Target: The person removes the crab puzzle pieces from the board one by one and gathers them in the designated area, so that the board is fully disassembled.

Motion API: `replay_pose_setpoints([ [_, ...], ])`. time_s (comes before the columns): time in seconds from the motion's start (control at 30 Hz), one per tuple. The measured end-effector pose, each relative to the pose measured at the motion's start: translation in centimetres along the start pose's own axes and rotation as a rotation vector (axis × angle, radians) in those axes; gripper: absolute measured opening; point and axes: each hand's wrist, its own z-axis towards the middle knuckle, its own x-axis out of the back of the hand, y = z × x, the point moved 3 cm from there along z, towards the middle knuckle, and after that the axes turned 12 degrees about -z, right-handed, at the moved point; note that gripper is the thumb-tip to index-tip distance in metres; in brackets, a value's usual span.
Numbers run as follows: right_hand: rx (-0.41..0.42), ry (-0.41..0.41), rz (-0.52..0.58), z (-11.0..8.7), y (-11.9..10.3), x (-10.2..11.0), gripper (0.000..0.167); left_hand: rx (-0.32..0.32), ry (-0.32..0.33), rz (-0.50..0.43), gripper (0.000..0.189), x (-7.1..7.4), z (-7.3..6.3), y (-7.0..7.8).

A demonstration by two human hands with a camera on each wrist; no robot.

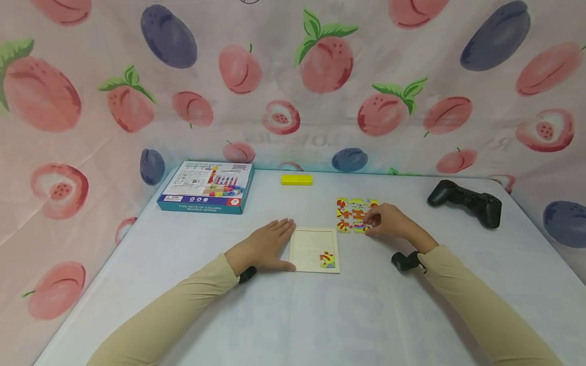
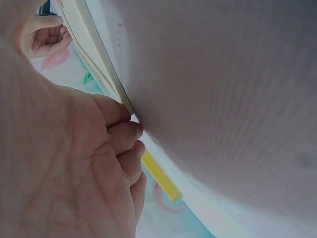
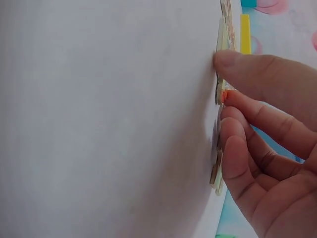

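A square wooden puzzle tray lies on the white table, one coloured puzzle piece in its near right corner. My left hand rests along the tray's left side, fingers extended and thumb at the near left corner. Just beyond the tray's far right corner, several red and yellow puzzle pieces lie grouped in a square. At their right side my right hand pinches a puzzle piece between thumb and forefinger, low over the table. The fingers partly hide that piece and its neighbours.
A yellow block sits near the table's back edge. The boxed bead set lies at the back left, and a black game controller at the back right. A fruit-patterned cloth hangs behind the table.
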Motion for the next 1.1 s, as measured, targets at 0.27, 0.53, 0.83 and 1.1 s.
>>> replay_pose_setpoints([
  [0.27, 0.0, 0.0, 0.012, -0.4, 0.0, 0.4, 0.025, 0.005, -0.002, -0.012, 0.102, 0.1, 0.0, 0.1],
  [0.53, 0.149, 0.041, 0.093, -1.1, -2.3, 0.6, 0.03, 0.01, -0.005, -0.001, 0.103, 0.0, 0.0, 0.1],
  [0.83, 0.317, -0.106, 0.136, -1.6, -7.3, -2.2, 0.035, 0.004, 0.005, -0.011, 0.103, -0.1, 0.1, 0.0],
  [1.1, 0.337, -0.156, 0.085, -1.5, -8.7, -3.4, 0.034, 0.012, 0.002, -0.02, 0.103, 0.0, 0.0, 0.0],
])
